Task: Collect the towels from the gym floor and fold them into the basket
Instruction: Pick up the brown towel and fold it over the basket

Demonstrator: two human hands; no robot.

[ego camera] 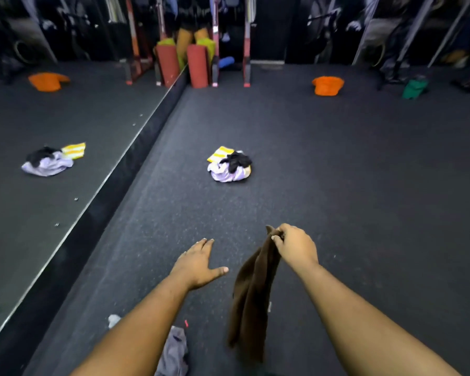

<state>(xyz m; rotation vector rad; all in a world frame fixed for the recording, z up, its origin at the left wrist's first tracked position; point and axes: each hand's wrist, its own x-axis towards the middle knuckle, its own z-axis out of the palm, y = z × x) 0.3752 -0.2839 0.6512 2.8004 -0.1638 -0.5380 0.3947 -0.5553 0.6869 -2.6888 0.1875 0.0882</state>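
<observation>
My right hand [296, 246] pinches the top corner of a brown towel [251, 297], which hangs down above the dark gym floor. My left hand [198, 263] is stretched forward beside it with fingers straight and thumb spread, holding nothing. A grey towel [174, 354] lies on the floor under my left forearm. Farther ahead sits a small heap [229, 165] of white, yellow-striped and black towels. An orange towel [327, 85] and a green towel [414, 88] lie far off at the right. No basket is in view.
A mirror wall [52, 147] runs along the left and repeats the heap and the orange towel. Red foam rollers [197, 66] and rack uprights [246, 50] stand at the far end. Gym equipment crowds the far right corner.
</observation>
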